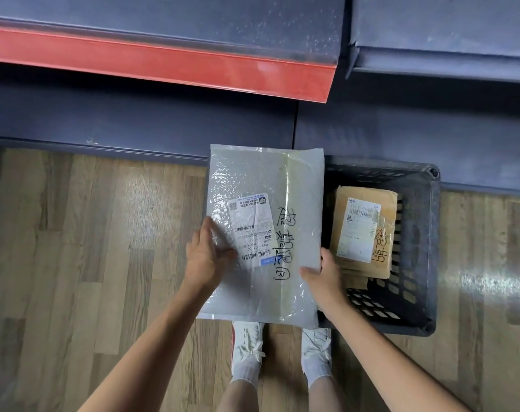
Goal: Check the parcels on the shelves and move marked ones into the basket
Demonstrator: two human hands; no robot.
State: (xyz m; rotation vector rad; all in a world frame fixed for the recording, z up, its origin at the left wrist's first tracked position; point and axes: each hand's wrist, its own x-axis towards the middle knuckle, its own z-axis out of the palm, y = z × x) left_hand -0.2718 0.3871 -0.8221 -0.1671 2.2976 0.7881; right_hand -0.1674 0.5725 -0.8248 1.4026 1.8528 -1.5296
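I hold a flat grey bubble-mailer parcel (pixel 261 185) in front of me above the floor. It carries a white shipping label and black handwritten marks down its middle. My left hand (pixel 205 257) grips its left edge with the thumb lying over the label. My right hand (pixel 321 275) grips its right edge, thumb on top. Just right of the parcel a dark plastic basket (pixel 425 248) stands on the floor. Inside it lies a brown cardboard parcel (pixel 362 227) with a white label and black handwriting.
Dark shelf boards (pixel 140 117) run across the top of the view, one with a red front strip (pixel 163 60). Below is wooden plank flooring (pixel 89 233). My two white shoes (pixel 247 349) stand under the parcel.
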